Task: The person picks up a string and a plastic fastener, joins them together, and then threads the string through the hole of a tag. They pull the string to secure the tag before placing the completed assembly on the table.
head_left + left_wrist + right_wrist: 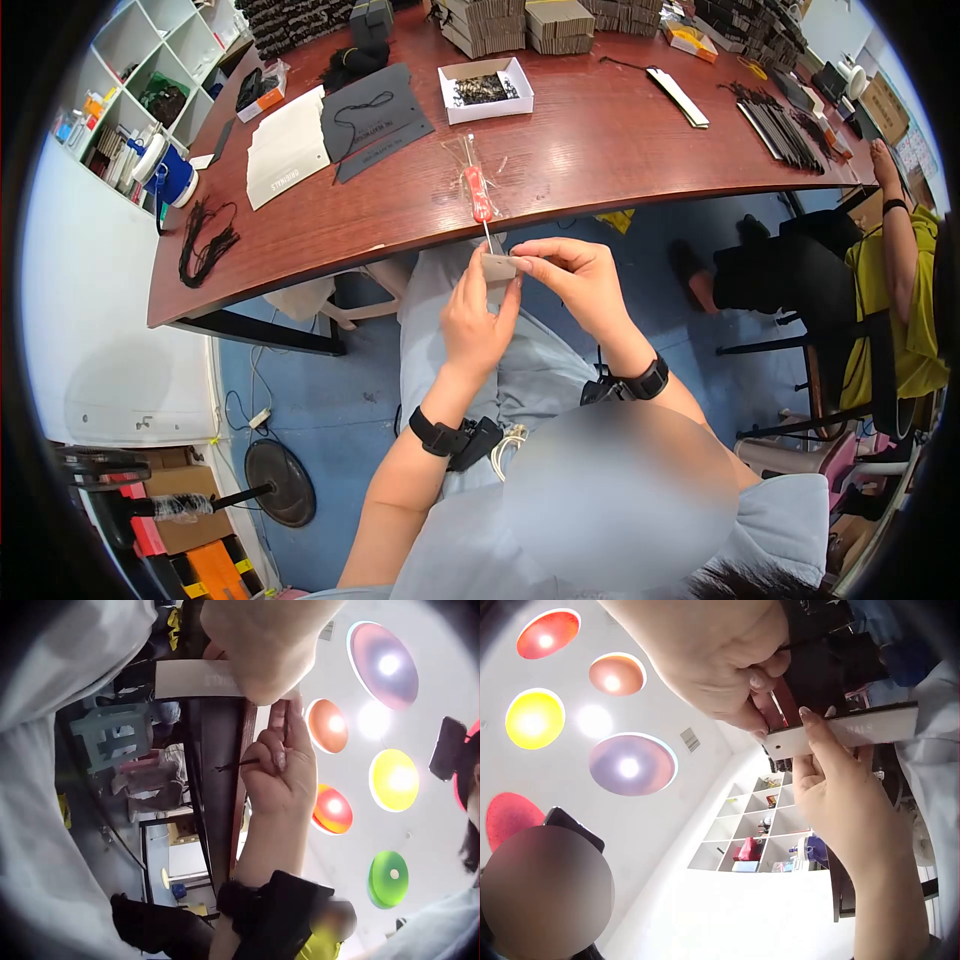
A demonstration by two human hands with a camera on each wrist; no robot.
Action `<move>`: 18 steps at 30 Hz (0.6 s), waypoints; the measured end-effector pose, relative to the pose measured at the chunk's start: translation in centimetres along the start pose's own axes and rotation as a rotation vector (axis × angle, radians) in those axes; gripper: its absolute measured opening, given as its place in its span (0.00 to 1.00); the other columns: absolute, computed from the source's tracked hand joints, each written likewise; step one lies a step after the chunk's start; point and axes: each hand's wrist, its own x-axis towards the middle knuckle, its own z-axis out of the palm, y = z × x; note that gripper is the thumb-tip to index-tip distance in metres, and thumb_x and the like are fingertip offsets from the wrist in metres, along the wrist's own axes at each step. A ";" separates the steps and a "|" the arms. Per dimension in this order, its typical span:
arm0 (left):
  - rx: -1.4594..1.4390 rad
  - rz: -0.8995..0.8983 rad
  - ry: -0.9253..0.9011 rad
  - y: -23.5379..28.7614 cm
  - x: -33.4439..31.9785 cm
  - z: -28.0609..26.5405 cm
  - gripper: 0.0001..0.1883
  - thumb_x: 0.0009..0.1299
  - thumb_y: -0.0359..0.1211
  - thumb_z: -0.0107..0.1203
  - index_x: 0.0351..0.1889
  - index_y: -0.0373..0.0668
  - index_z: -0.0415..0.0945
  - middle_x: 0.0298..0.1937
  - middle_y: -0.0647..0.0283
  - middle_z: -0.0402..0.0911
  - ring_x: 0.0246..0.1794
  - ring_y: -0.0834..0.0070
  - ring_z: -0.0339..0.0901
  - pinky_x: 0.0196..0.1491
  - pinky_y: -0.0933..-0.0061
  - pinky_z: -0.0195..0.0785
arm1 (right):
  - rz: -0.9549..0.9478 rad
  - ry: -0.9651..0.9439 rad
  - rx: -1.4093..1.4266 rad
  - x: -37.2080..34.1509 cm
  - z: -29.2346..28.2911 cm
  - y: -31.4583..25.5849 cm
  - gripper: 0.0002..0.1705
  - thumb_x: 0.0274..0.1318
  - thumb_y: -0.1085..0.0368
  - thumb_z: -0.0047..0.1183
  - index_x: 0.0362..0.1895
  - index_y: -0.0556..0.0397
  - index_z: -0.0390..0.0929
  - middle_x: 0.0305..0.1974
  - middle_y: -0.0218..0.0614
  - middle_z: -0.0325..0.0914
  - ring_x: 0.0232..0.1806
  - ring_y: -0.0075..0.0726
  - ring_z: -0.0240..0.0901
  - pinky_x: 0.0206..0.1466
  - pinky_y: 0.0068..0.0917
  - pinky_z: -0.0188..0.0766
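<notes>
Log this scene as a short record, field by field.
Left hand: grips pale card strip
Right hand: touches the strip's holed end; dark strand in curled fingers
Tool: red-handled tool, shaft pointing toward the hands
Table, centre: white box of small dark pieces
Table, left: black cords, blue-and-white jug
Strip's lettering: only partly legible

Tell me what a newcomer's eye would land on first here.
Probably the red-handled tool at the near edge of the red-brown table. Next, the round coloured ceiling lamps overhead in both wrist views. Then the pale card between the left hand and right hand.
</notes>
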 end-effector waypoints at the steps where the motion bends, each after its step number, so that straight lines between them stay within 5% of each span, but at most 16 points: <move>1: 0.001 -0.003 0.026 0.0 0.0 0.1 0.24 0.56 0.31 0.54 0.49 0.32 0.62 0.38 0.50 0.73 0.36 0.61 0.73 0.36 0.70 0.67 | -0.008 -0.001 0.014 0.1 0.2 -0.3 0.09 0.45 0.69 0.53 0.33 0.60 0.77 0.28 0.32 0.77 0.28 0.16 0.68 0.30 0.13 0.65; 11: 0.130 -0.140 0.049 1.7 0.2 -0.6 0.25 0.53 0.34 0.56 0.47 0.31 0.64 0.30 0.53 0.75 0.28 0.63 0.76 0.28 0.70 0.68 | -0.014 -0.013 -0.079 0.7 0.6 -0.7 0.08 0.46 0.67 0.52 0.32 0.58 0.78 0.27 0.32 0.77 0.28 0.15 0.68 0.30 0.14 0.65; 18: 0.272 -0.048 0.103 1.4 0.1 -0.4 0.25 0.55 0.35 0.55 0.48 0.32 0.63 0.28 0.55 0.75 0.26 0.62 0.74 0.26 0.68 0.67 | -0.027 -0.011 -0.044 1.1 0.4 0.3 0.10 0.46 0.66 0.53 0.33 0.58 0.77 0.27 0.31 0.77 0.28 0.15 0.67 0.29 0.13 0.65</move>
